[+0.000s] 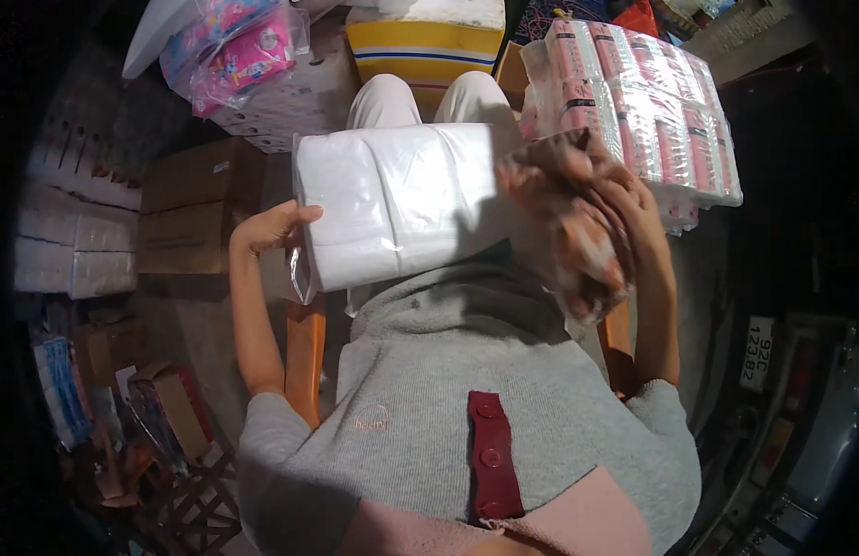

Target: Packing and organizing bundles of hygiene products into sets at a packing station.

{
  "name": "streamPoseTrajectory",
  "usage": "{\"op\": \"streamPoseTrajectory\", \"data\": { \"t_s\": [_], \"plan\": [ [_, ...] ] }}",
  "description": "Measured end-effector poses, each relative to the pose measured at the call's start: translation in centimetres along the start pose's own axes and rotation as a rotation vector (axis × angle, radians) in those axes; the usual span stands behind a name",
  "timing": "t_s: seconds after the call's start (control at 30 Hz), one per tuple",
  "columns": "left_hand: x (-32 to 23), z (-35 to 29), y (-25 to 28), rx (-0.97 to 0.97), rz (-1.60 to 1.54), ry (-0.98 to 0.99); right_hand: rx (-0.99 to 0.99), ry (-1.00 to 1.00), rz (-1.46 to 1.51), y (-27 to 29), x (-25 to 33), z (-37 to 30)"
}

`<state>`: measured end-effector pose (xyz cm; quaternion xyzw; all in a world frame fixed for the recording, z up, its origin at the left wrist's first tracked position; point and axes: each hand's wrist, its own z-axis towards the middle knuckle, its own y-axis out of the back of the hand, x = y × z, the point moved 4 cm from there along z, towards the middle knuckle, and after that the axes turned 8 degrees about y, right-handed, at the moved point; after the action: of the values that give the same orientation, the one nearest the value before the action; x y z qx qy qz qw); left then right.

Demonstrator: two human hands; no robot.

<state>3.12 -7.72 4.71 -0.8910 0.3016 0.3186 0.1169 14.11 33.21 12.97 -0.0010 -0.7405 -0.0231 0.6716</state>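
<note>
Across my lap lies a soft white pack in clear plastic, with creases dividing it into sections. My left hand grips its left edge, thumb on top and the other fingers mostly hidden beneath. On the right, my right hand is closed on a crumpled brown-and-clear plastic bag, which is smeared by motion. The bag hangs over the right end of the white pack and hides that end. Whether anything is inside the bag I cannot tell.
A wrapped bale of pink-and-white packs stands at the far right. Ahead is a yellow box with a white top. Cardboard boxes and white wrapped stacks line the left. Orange chair arms flank me.
</note>
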Motion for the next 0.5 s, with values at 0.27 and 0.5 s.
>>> {"op": "streamPoseTrajectory", "data": {
  "t_s": [0.27,0.5],
  "plan": [
    [0.1,0.0,0.7,-0.006,0.027,0.003,-0.010,0.642,-0.962,-12.2,-3.4,-1.6],
    [0.3,0.2,0.9,-0.015,0.001,0.024,-0.254,0.827,-0.614,-10.6,-5.7,8.1]
  ]
}}
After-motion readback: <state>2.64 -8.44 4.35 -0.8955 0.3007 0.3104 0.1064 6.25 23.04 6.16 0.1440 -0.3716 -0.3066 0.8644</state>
